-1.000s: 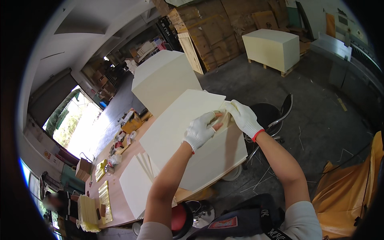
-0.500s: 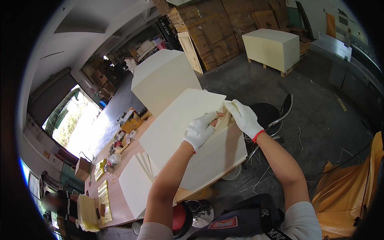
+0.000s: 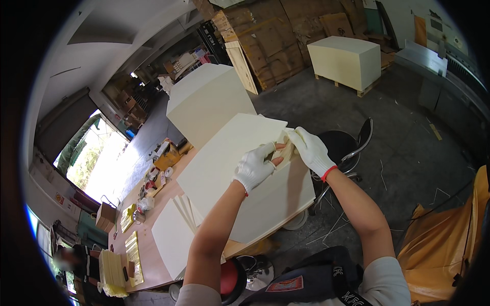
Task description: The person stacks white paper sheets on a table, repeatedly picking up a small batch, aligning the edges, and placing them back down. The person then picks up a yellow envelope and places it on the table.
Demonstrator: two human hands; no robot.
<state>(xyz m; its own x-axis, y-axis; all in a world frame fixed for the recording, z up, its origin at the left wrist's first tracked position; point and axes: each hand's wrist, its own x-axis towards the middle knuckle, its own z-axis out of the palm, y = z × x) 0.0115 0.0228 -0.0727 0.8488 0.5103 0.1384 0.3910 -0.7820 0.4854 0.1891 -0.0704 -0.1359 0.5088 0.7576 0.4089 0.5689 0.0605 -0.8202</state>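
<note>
White paper sheets (image 3: 224, 153) lie on a table, their right corner lifted and its edges spread in a fan. My right hand (image 3: 310, 153), in a white knit glove with a red cuff, closes round this raised corner. Beside the fanned edges is my left hand (image 3: 255, 166), in a similar glove with bare fingertips. Its thumb and forefinger are apart, and nothing shows held between them. Beneath the raised sheets lies a lower white stack (image 3: 265, 211). Left of my left forearm is a smaller white pile (image 3: 171, 234) with several loose strips (image 3: 187, 210) on top.
The wooden table (image 3: 145, 257) carries an orange box (image 3: 167, 155), tape rolls and yellow packets along its left side. Behind it stands a tall white paper stack (image 3: 209, 102). A black chair (image 3: 339, 145) stands close on the right. Another person (image 3: 84, 262) is at lower left.
My left thumb and forefinger have parted at the fanned sheet edges. My right hand keeps its place on the corner.
</note>
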